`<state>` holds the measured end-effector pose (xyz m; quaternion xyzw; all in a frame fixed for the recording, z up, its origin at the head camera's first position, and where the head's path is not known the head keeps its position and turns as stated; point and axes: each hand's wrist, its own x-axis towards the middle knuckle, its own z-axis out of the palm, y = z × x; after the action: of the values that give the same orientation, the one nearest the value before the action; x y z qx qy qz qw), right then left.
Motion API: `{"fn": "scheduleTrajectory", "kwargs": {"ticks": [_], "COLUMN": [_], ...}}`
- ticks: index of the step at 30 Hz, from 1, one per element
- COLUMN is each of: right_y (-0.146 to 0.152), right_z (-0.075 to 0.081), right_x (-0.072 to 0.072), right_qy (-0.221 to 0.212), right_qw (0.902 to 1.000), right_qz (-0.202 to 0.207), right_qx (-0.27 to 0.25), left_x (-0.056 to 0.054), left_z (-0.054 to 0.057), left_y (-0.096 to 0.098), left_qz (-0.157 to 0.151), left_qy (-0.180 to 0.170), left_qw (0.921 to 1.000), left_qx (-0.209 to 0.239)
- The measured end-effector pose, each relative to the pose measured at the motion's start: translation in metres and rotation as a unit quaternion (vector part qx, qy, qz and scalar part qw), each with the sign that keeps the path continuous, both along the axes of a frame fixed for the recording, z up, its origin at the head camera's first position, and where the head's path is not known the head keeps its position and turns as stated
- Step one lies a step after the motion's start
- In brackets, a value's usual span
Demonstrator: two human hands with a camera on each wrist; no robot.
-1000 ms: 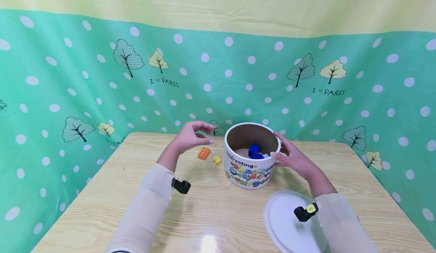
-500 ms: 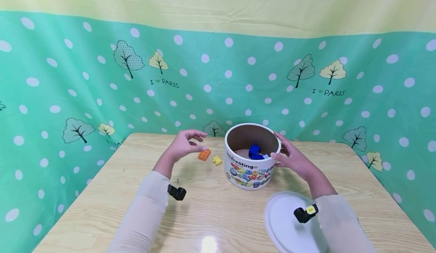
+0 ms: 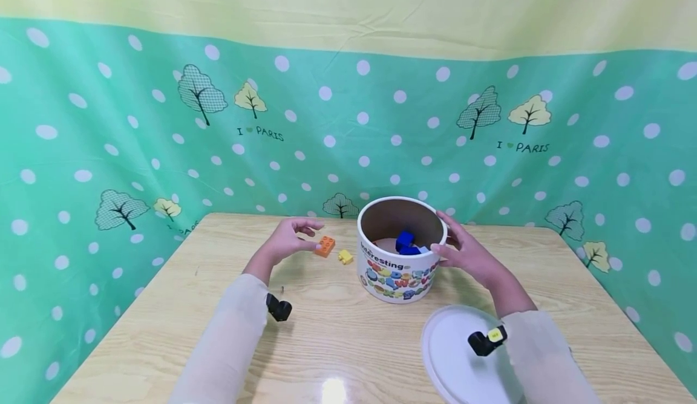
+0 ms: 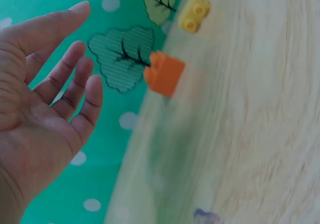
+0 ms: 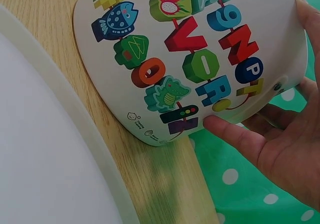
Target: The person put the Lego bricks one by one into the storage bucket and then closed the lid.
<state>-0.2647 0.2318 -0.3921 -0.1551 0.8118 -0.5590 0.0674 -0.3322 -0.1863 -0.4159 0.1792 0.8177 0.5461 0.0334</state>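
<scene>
My left hand [image 3: 284, 242] hovers just left of an orange toy building brick [image 3: 325, 246], thumb and fingers spread apart and holding nothing. Its thumb tip overlaps the brick's edge in the head view, while the left wrist view shows a gap between hand and brick. A smaller yellow brick [image 3: 345, 257] lies to the right of the orange one. At the right side of a round white tub [image 3: 394, 280] printed with colourful letters, my right hand [image 3: 468, 253] grips the wall near the rim, thumb [image 5: 235, 134] on the printed side. Blue bricks [image 3: 405, 242] show inside the tub.
The tub's white round lid [image 3: 452, 355] lies flat on the wooden table [image 3: 327, 331] in front, partly under the right forearm. A green dotted curtain [image 3: 305, 150] hangs behind the table's far edge. Purple shows at the bottom of the left wrist view.
My left hand has moved left, away from the tub, and come down toward the orange brick. The right hand, the tub and the bricks stay in place.
</scene>
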Motion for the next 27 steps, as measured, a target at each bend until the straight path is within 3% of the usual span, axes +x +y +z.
{"fn": "scheduleTrajectory", "kwargs": {"ticks": [12, 20, 27], "right_y": [-0.001, -0.001, -0.001], "right_z": [0.001, 0.000, 0.002], "right_x": [0.002, 0.000, 0.002], "right_qy": [0.002, -0.001, 0.001], "right_qw": [1.0000, 1.0000, 1.0000], "right_qz": [-0.002, -0.004, -0.002], "right_qx": [0.003, 0.002, 0.001], "left_x": [-0.011, -0.021, -0.027], "left_z": [-0.021, -0.024, -0.027], "left_y": [-0.013, -0.002, 0.010], "left_qz": [0.016, 0.016, -0.006], "left_qy": [-0.069, -0.053, -0.054], "left_qw": [0.9965, 0.9931, 0.9939], "left_qx": [-0.045, -0.104, -0.096]}}
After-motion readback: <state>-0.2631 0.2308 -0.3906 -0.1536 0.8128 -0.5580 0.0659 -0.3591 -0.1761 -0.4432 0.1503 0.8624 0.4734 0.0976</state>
